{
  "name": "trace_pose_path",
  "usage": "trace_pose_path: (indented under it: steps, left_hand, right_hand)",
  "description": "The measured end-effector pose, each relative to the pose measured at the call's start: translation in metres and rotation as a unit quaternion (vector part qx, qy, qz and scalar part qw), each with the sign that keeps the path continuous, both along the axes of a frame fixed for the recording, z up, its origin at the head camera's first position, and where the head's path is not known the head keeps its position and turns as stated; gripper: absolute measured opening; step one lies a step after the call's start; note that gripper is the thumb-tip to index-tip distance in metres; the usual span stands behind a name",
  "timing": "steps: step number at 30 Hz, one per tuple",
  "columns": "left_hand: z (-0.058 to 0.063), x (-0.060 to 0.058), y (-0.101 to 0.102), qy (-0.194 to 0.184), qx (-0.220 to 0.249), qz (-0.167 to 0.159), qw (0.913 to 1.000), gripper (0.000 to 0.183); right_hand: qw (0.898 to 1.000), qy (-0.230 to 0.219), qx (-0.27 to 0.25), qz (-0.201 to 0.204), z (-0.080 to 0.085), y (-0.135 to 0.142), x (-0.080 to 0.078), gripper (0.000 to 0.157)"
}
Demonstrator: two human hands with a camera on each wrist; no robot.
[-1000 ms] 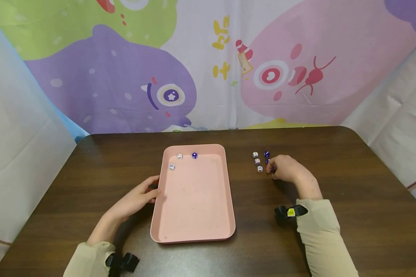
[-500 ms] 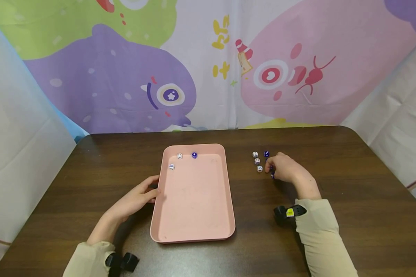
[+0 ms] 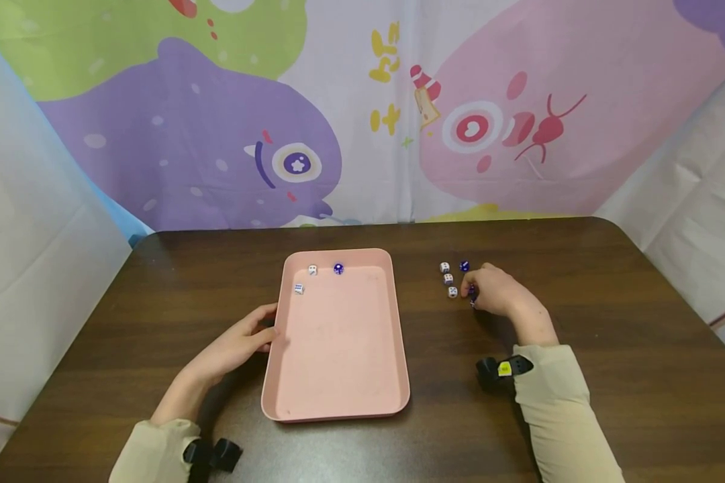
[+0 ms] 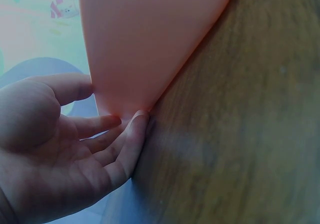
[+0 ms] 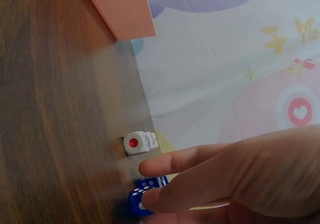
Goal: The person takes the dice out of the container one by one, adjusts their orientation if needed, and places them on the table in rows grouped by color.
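Note:
The left hand (image 3: 235,349) rests against the left side of a pink tray (image 3: 338,362), with its thumb and fingertips at the outer wall in the left wrist view. Inside the tray, toward the far end, lie two white dice, one of them a white die (image 3: 299,289) near the left wall, and a blue die (image 3: 338,269). On the table to the right, the right hand (image 3: 501,292) curls over blue dice, its thumb and fingers about a blue die (image 5: 140,201) in the right wrist view. Some blue dice are partly hidden by the fingers.
Three white dice (image 3: 448,279) form a row just left of the right hand, and a blue die (image 3: 464,266) sits beyond its fingertips. Dark wooden table (image 3: 610,288) underneath; a cartoon-printed curtain (image 3: 374,174) hangs behind its far edge.
The right hand has shifted slightly left among the blue dice, and two of them now show beside its fingers. The left hand and tray stay in place.

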State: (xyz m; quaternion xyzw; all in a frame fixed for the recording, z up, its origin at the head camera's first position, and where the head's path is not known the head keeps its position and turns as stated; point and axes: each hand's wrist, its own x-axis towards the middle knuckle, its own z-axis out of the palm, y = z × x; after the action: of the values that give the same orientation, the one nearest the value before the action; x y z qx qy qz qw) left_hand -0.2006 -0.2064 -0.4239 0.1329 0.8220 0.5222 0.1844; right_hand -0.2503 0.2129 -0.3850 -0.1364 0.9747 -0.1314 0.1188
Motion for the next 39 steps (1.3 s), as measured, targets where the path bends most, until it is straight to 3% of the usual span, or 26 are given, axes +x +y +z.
trace_pose_path:
  steps: [16,31,39]
  left_hand:
    - [-0.001,-0.002,-0.002,0.001,-0.001,0.002,1.0000,0.051]
    - [-0.002,-0.002,-0.001,-0.002,-0.001,0.003,1.0000,0.051]
    - [-0.001,-0.001,0.000,-0.002,-0.002,0.003,1.0000,0.051]
  right_hand:
    - [1.000,-0.009,-0.003,-0.003,0.003,0.001,-0.003,0.026]
    - [1.000,-0.007,0.004,0.000,0.001,0.000,-0.002,0.016]
    - [1.000,0.000,-0.005,0.000,0.012,0.003,0.004,0.016]
